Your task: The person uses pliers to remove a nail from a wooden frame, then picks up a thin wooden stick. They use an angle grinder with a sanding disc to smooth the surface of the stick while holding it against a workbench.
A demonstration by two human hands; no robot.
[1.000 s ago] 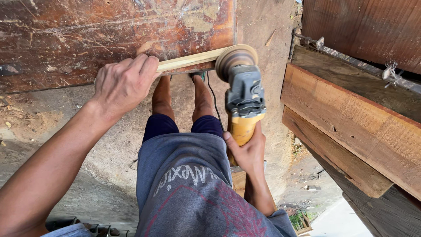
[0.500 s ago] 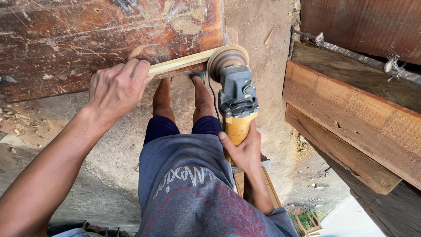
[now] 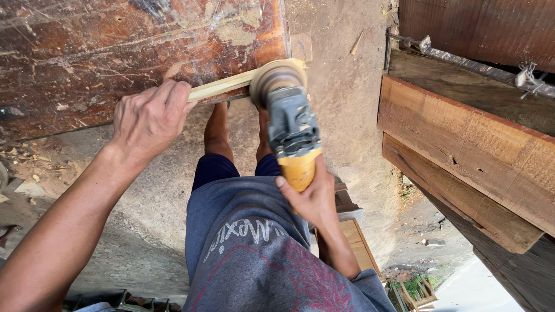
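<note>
Two hands at work, I see: my left hand [image 3: 151,118] grips a pale, smooth wooden strip [image 3: 222,88] against the scratched brown slab [image 3: 115,52], while my right hand [image 3: 312,199] wraps the yellow-handled grinder [image 3: 292,136], round disc touching the strip's end.

The light is soft daylight, bright and even, without hard shadows. The brightest area is the pale ground [image 3: 491,289] in the lower right corner, which is almost washed out. A soft shadow lies under the dark scratched board [image 3: 139,52] and on the dusty floor [image 3: 144,219] at the lower left. The spinning disc [image 3: 277,78] of the grinder is blurred by motion. The left hand [image 3: 150,118] is sharp. Straight planks [image 3: 468,144] lean at the right edge from wide-angle distortion.
</note>
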